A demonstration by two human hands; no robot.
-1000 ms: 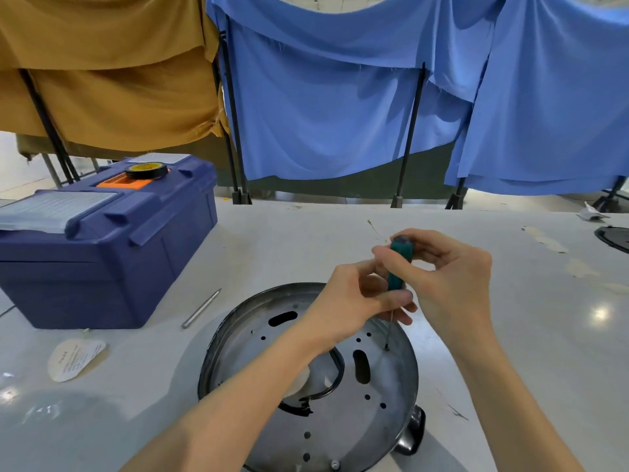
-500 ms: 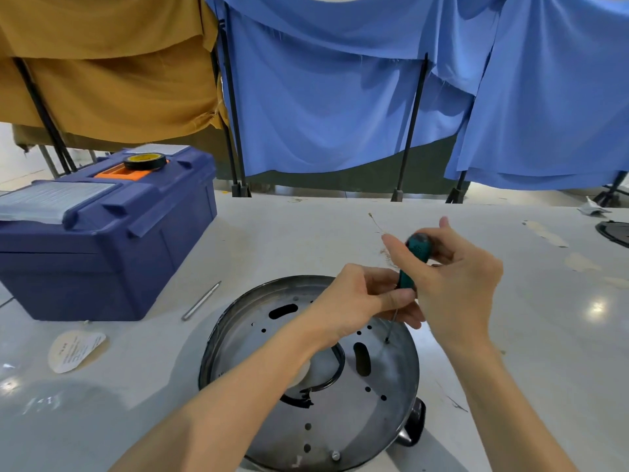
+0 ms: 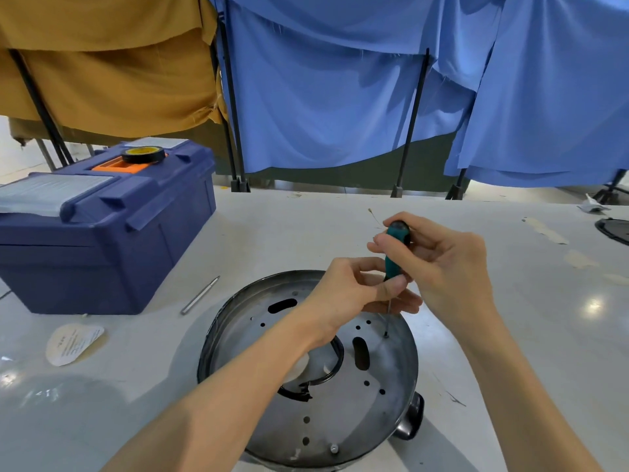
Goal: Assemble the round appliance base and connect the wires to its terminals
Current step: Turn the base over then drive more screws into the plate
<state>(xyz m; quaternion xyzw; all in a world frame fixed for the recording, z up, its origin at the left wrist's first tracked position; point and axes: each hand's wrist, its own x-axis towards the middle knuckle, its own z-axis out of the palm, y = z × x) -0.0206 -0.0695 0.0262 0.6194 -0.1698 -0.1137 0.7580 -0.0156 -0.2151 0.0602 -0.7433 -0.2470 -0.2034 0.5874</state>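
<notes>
Round appliance base [image 3: 343,427] lies flat on the white tabletop [image 3: 272,233] right in front of the person, its perforated metal face up. One small screw [image 3: 334,448] sits near its closest rim, a black knob [image 3: 410,420] juts from its right side, and a black ring [image 3: 337,356] lies round the centre opening.

Further in, the thin shaft of a teal-handled screwdriver [image 3: 394,253] stands almost upright, its tip in a small hole on the right of the plate. Whether a screw sits under the tip is too small to tell. The left hand [image 3: 354,294] pinches the bottom of the handle. The right hand [image 3: 442,267] has its fingers [image 3: 381,243] curled round the top.

Neither hand steadies the base, so turning force could spin or shift it and let the tip slip off and scratch the plate. A tilted shaft could start a screw crooked. No wires show.

To the left lie a paper label [image 3: 73,342] and a metal rod [image 3: 200,295], apart from the base. Beyond them stands a blue toolbox [image 3: 102,233] with a tape roll [image 3: 143,154] on its lid. Blue [image 3: 340,97] and mustard cloths [image 3: 102,63] hang behind.
</notes>
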